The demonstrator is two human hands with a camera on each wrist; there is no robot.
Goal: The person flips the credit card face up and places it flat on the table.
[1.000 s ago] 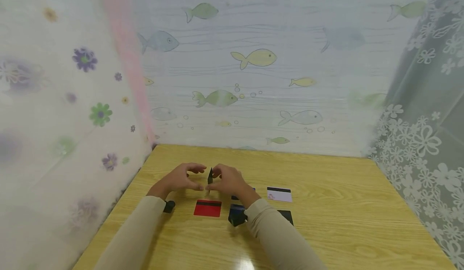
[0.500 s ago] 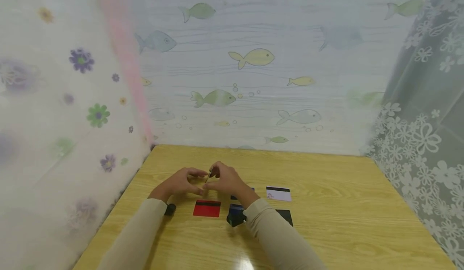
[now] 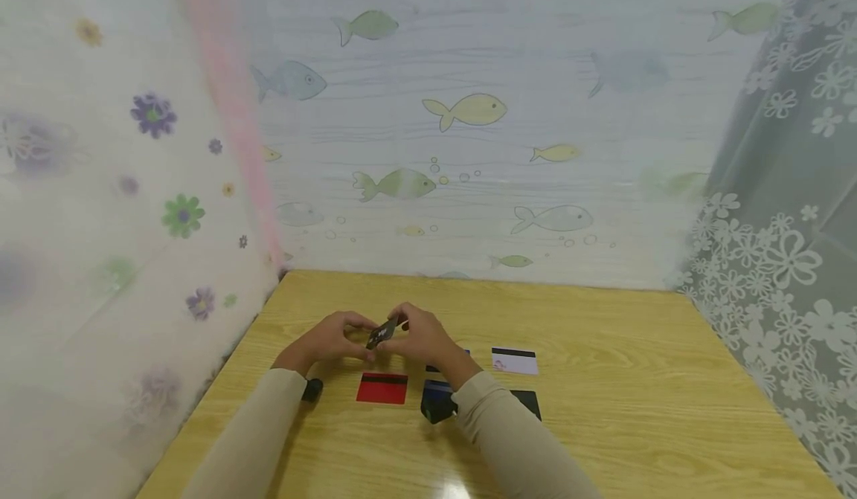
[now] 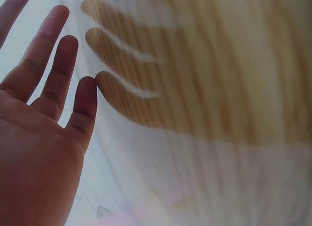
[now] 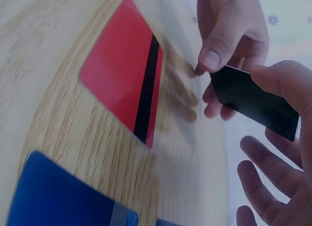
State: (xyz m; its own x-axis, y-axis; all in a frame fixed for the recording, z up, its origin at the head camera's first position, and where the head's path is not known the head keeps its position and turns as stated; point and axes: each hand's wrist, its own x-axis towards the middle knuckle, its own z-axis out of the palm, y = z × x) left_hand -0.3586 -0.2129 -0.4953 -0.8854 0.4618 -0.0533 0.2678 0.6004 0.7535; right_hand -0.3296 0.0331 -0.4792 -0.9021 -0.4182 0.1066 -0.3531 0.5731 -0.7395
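Note:
In the head view a black bank card (image 3: 382, 333) with pale lettering is held tilted above the table between both hands. My right hand (image 3: 423, 333) pinches it by one end between thumb and forefinger, the other fingers spread apart. At the opposite end, my left hand (image 3: 331, 337) has its thumb on a corner and fingers behind it, as the right wrist view shows. The left wrist view shows only that hand's palm and outer fingers (image 4: 63, 74), fairly straight. Just below the hands lies a red card (image 3: 382, 389) with a black stripe.
More cards lie on the wooden table (image 3: 602, 350): a white one (image 3: 515, 361) with a black stripe, a black one (image 3: 529, 402) partly under the right sleeve, and blue cards (image 5: 63, 196) partly hidden by the right wrist. Patterned curtains (image 3: 469, 187) stand behind and beside the table.
The black card was upright in the right hand, then turned edge-on, and now shows its lettered face. The left hand has closed in from apart to the card's other end.

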